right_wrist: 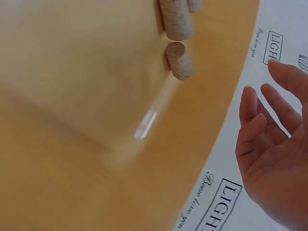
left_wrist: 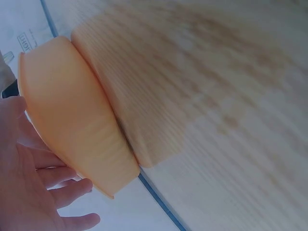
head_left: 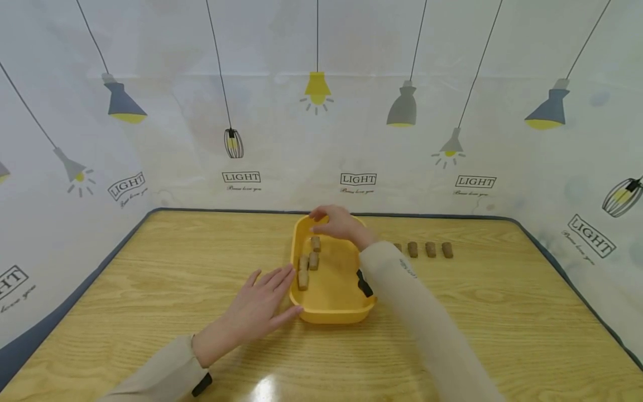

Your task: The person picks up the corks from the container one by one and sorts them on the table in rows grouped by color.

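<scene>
A yellow plastic tray point(head_left: 331, 317) stands on the table, and several brown corks point(head_left: 313, 261) lie along its left side. My left hand point(head_left: 261, 298) has its fingers spread at the tray's left rim, with the thumb by the near corner. In the left wrist view those fingers point(left_wrist: 65, 192) lie along the outer edge of the tray wall. Over the far end of the tray is my right hand point(head_left: 339, 223), fingers loosely bent and nothing between them. The right wrist view shows this hand point(right_wrist: 274, 149) apart from the nearest cork point(right_wrist: 179, 61), which lies inside the tray.
To the right of the tray, several more corks point(head_left: 430, 249) stand in a row on the wooden table point(head_left: 502, 312), one partly hidden by the right sleeve point(head_left: 417, 296). Behind the table's far edge rises a white wall covering point(head_left: 281, 111) printed with lamps.
</scene>
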`<control>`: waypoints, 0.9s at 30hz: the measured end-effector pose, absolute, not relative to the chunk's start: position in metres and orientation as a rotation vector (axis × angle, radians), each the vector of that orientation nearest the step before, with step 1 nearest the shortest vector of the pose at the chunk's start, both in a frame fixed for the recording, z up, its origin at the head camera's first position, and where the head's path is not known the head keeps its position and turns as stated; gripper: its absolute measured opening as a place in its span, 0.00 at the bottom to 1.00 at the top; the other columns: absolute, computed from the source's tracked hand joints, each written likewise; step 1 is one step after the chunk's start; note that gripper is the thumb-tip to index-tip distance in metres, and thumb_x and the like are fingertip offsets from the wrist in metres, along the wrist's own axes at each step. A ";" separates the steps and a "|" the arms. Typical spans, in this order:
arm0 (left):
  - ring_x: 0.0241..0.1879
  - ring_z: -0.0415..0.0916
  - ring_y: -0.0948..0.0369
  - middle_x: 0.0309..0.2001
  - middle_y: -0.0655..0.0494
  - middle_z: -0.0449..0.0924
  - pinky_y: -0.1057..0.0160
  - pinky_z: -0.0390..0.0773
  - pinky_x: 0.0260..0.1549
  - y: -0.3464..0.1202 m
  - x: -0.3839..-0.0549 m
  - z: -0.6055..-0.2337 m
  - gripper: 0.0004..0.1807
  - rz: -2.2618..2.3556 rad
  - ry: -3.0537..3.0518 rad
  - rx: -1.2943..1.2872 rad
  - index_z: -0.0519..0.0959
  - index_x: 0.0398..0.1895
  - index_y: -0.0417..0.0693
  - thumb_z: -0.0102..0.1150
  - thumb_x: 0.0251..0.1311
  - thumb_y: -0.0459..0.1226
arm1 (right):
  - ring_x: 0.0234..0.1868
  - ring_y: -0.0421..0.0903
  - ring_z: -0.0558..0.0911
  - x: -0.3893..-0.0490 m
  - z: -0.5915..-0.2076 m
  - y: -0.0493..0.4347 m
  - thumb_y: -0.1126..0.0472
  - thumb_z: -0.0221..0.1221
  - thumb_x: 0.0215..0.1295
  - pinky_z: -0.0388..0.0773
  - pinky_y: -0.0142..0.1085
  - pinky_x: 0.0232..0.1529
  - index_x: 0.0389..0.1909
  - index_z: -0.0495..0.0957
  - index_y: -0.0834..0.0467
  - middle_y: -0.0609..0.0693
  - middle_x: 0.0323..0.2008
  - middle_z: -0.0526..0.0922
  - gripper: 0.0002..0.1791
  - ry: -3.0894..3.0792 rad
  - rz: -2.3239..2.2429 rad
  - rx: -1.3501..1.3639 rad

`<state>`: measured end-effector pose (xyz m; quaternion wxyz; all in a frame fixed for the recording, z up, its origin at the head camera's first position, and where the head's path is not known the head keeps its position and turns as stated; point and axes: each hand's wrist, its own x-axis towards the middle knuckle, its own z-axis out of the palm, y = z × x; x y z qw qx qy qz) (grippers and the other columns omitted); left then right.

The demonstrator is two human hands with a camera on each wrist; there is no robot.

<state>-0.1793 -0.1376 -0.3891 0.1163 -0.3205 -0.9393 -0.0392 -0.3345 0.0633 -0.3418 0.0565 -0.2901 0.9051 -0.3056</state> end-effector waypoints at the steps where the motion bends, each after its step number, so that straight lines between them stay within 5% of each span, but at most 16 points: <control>1: 0.60 0.57 0.54 0.63 0.49 0.56 0.44 0.54 0.53 -0.138 -0.179 -0.389 0.39 -0.113 -2.750 -0.938 0.60 0.63 0.41 0.33 0.60 0.61 | 0.51 0.53 0.70 -0.335 -0.345 0.063 0.61 0.57 0.58 0.65 0.41 0.50 0.51 0.71 0.64 0.57 0.47 0.74 0.20 2.743 -0.928 -0.878; 27: 0.60 0.57 0.53 0.63 0.49 0.56 0.44 0.54 0.53 -0.137 -0.179 -0.388 0.39 -0.117 -2.762 -0.932 0.58 0.64 0.42 0.34 0.60 0.61 | 0.52 0.50 0.69 -0.338 -0.385 0.060 0.68 0.59 0.53 0.64 0.38 0.51 0.52 0.71 0.62 0.57 0.51 0.72 0.23 2.715 -0.918 -0.640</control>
